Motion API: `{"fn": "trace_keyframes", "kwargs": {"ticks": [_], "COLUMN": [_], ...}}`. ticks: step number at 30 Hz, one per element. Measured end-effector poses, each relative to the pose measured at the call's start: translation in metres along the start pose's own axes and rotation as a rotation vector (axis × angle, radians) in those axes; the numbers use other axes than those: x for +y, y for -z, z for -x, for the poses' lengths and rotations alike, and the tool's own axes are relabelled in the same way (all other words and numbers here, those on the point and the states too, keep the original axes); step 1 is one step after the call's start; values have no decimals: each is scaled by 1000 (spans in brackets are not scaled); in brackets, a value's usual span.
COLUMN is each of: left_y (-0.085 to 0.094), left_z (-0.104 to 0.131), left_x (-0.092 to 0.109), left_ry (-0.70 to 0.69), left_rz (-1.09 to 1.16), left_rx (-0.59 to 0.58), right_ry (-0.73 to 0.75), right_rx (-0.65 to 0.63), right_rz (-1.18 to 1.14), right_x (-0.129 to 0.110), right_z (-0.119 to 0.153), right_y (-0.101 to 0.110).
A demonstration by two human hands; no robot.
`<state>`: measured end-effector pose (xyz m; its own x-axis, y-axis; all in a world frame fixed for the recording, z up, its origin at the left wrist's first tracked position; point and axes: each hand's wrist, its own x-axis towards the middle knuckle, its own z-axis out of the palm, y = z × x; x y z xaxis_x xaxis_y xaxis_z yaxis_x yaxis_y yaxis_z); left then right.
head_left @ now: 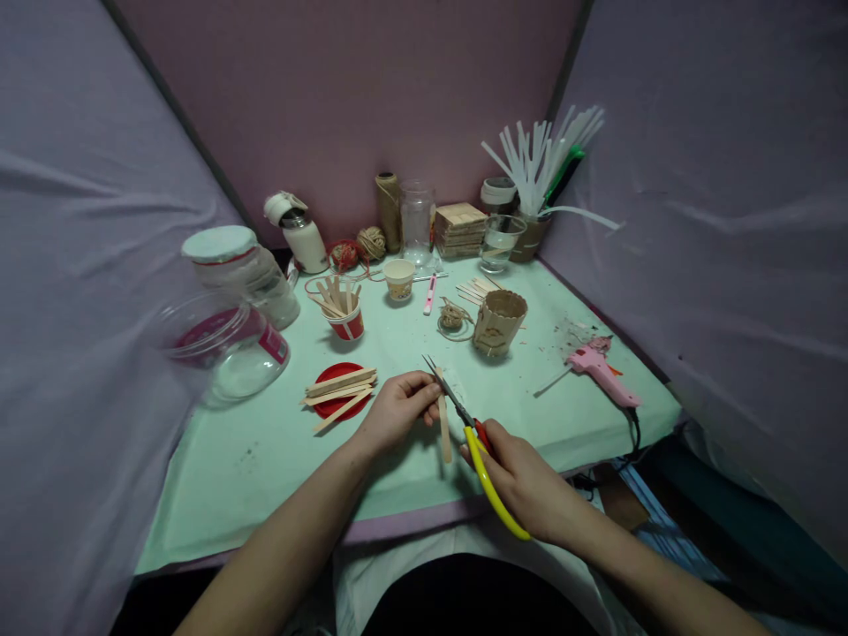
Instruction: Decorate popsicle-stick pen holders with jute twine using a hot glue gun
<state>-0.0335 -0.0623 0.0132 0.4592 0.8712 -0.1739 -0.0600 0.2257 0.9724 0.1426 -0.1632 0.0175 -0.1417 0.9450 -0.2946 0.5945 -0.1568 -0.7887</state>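
Note:
Between the fingertips of my left hand [405, 408] is a flat wooden craft stick [445, 433], its lower end pointing toward me. My right hand [523, 477] grips scissors [487, 481] with yellow and red handles. Their blades are slightly apart and cross the stick's upper end beside my left fingers. More wooden sticks lie across a red lid [341, 415] left of my left hand. Beyond my hands stands a cup covered in wooden pieces [500, 323], with a small ball of twine [453, 316] beside it.
A pink glue gun [604, 373] with a cord lies at the right. Clear plastic jars [225, 353] stand at the left. A paper cup of sticks [345, 320], a pink cutter [430, 294] and a pot of white glue sticks [530, 234] sit farther back.

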Motion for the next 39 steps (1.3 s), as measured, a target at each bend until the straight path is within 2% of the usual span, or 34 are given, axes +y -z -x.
{"fn": "trace_keyframes", "kwargs": {"ticks": [7, 12, 22, 29, 33, 39], "left_y": [-1, -1, -6, -11, -15, -17], "left_z": [-2, -5, -3, -7, -9, -10], "left_x": [0, -3, 7, 5, 1, -4], "left_ry": [42, 114, 250, 327, 372, 405], "left_rz": [28, 37, -60, -13, 24, 42], "left_rx": [7, -17, -100, -90, -65, -44], "right_ry": [7, -44, -235, -331, -426, -371], "right_rx": [35, -12, -120, -102, -125, -155], "right_rz": [4, -15, -93, -258, -311, -262], "right_x": [3, 4, -2, 9, 3, 10], "right_z": [-1, 2, 4, 3, 2, -2], "right_y": [-1, 2, 10, -3, 2, 6]}}
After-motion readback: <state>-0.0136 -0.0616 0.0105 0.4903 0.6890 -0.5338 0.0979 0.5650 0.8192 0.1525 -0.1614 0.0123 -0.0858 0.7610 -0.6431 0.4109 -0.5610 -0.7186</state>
